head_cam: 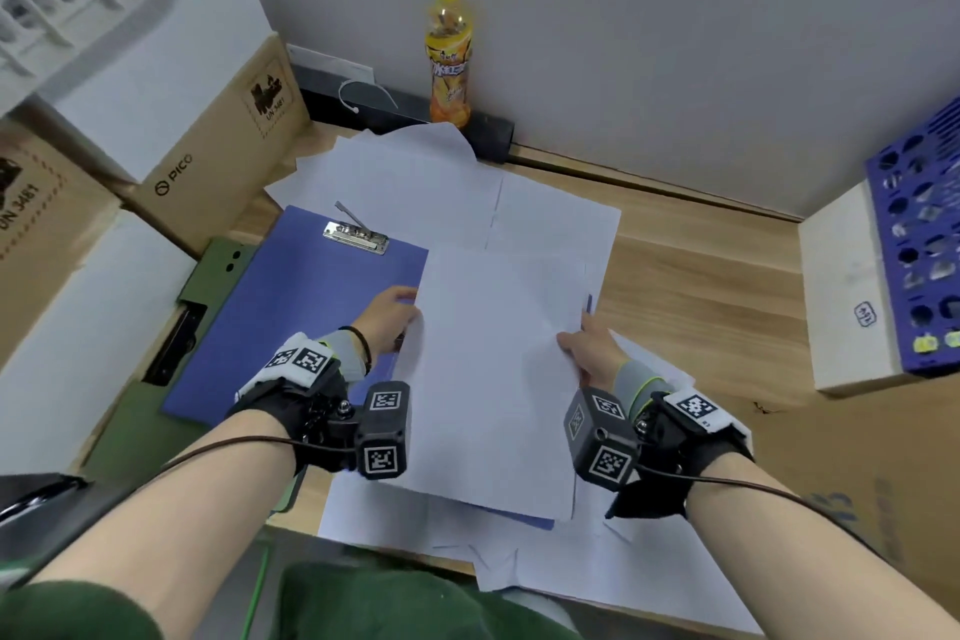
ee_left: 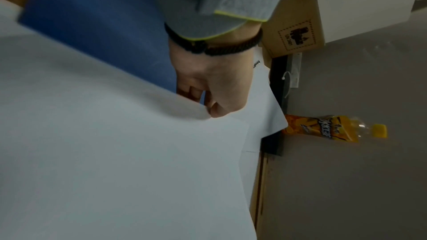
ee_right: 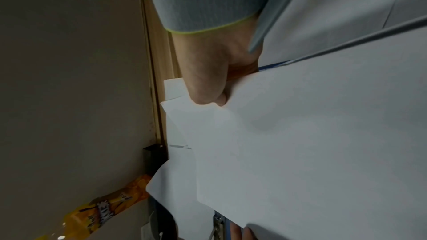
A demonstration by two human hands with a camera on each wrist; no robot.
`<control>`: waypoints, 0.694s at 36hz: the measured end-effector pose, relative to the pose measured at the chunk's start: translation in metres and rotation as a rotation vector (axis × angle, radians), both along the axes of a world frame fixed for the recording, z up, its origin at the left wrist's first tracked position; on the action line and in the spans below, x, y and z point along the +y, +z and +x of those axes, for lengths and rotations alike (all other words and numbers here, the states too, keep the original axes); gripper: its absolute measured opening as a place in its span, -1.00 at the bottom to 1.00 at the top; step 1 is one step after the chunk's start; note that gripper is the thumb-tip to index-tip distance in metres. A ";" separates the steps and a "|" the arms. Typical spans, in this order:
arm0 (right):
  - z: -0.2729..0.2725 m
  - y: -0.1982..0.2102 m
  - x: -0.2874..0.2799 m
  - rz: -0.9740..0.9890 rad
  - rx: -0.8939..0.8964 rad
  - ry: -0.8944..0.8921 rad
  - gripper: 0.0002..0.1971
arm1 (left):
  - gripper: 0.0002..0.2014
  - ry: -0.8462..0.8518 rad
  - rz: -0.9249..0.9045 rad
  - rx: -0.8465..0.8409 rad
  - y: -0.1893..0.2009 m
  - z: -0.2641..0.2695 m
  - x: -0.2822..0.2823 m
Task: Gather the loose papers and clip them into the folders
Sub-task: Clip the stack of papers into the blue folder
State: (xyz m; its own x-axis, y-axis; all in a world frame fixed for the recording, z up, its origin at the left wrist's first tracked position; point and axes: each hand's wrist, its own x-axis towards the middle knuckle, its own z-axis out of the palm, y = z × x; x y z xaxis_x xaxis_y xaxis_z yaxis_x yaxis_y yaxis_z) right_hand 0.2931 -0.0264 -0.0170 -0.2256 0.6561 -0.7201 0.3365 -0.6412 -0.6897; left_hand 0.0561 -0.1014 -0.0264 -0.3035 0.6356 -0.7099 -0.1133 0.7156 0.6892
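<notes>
A stack of white papers (head_cam: 493, 369) is held lifted over the desk between both hands. My left hand (head_cam: 392, 314) pinches its left edge (ee_left: 203, 110), thumb on top and fingers underneath. My right hand (head_cam: 589, 346) grips the right edge (ee_right: 221, 98) the same way. A blue clipboard folder (head_cam: 296, 307) with a metal clip (head_cam: 356, 234) lies flat to the left, partly under the held sheets. More loose white sheets (head_cam: 415, 182) lie spread behind it and near the desk's front edge (head_cam: 597, 572). A second blue edge (head_cam: 519, 517) shows under the stack.
An orange drink bottle (head_cam: 449, 52) stands at the back against the wall. Cardboard boxes (head_cam: 208, 156) line the left side. A white box (head_cam: 852, 286) and a blue perforated rack (head_cam: 919, 234) sit at the right. A green folder (head_cam: 218, 270) lies under the blue one.
</notes>
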 end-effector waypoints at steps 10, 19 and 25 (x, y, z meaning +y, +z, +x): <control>-0.007 -0.006 0.007 -0.039 -0.021 0.110 -0.60 | -0.65 0.077 -0.038 -0.032 -0.016 -0.014 -0.011; -0.060 -0.015 0.023 -0.038 -0.066 0.182 -0.54 | -0.78 0.247 0.062 0.084 -0.018 -0.066 0.005; -0.089 -0.025 0.023 -0.075 -0.101 0.202 -0.55 | -0.75 0.345 0.161 0.299 -0.021 -0.124 0.020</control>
State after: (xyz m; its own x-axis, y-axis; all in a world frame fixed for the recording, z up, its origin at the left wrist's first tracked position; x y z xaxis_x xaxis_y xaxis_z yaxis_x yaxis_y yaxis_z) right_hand 0.2046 -0.0030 -0.0422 -0.2710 0.5486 -0.7910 0.5285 -0.6020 -0.5986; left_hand -0.0679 -0.0812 -0.0472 -0.6917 0.5567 -0.4599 -0.1051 0.5525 0.8269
